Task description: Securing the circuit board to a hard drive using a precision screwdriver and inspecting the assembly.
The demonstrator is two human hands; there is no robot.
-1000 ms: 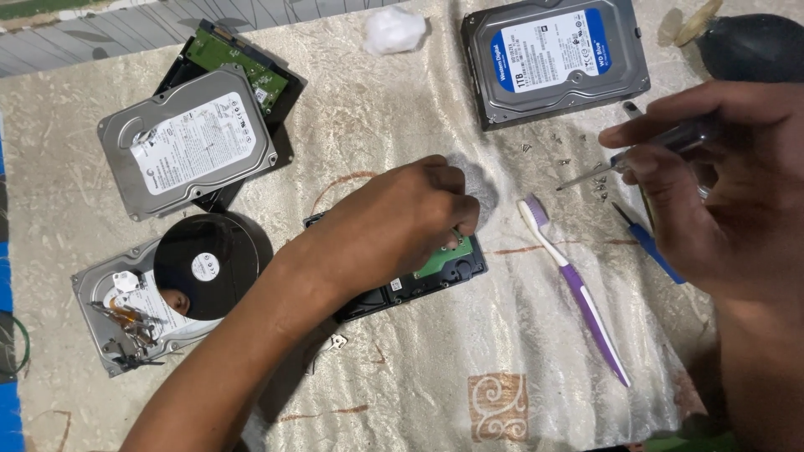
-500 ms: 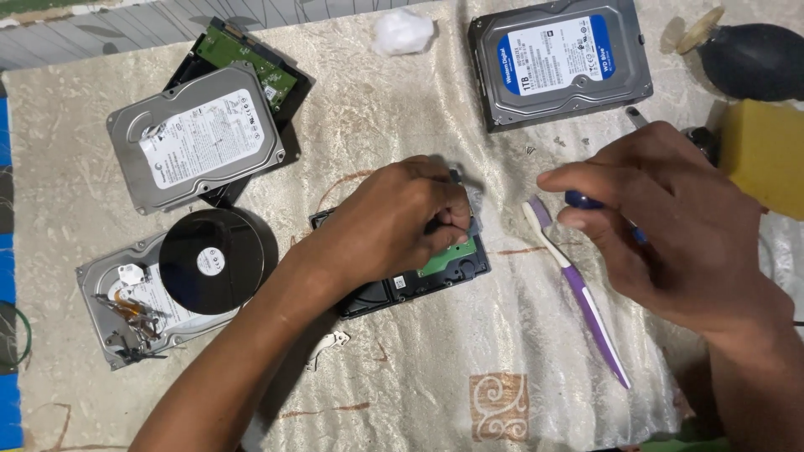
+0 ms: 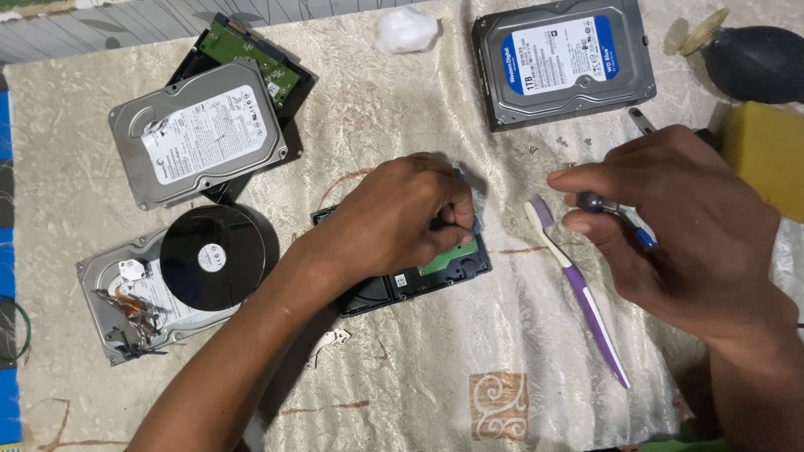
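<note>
left hand (image 3: 408,216): fist curled, knuckles up, pressed on the drive (image 3: 419,274); fingers pinched a pale wad (image 3: 469,186) at its top right corner. Forearm ran in from the bottom left.
right hand (image 3: 670,222): thumb and forefinger pinched a screwdriver (image 3: 615,216), slim metal shaft with a blue grip; hovered off the cloth, right of the drive.
drive: flat black slab, mid table, green circuit board face up, mostly hidden under the left hand; only right and bottom edges showed.
toothbrush (image 3: 578,289): white and purple plastic, lay diagonal between drive and right hand, bristle head near the thumb.
bracket (image 3: 328,345): small bright metal piece, just below the drive by the left forearm.
cloth (image 3: 435,393): beige, crinkled, embossed; covered the table, open room along the bottom middle.
open drive (image 3: 167,289): left side, lid off, glossy dark platter on top, bare arm parts at its lower left.
grey drive (image 3: 199,132): matte metal, white label, stacked on a dark board with a green edge, top left.
blue drive (image 3: 563,60): metal case, blue and white label, top right; tiny screws (image 3: 559,144) lay below it.
cotton (image 3: 406,29): white fluffy ball, top edge.
blower (image 3: 749,60): black rubber bulb, top right corner.
sponge (image 3: 764,159): yellow block, right edge, close to the right hand.
</note>
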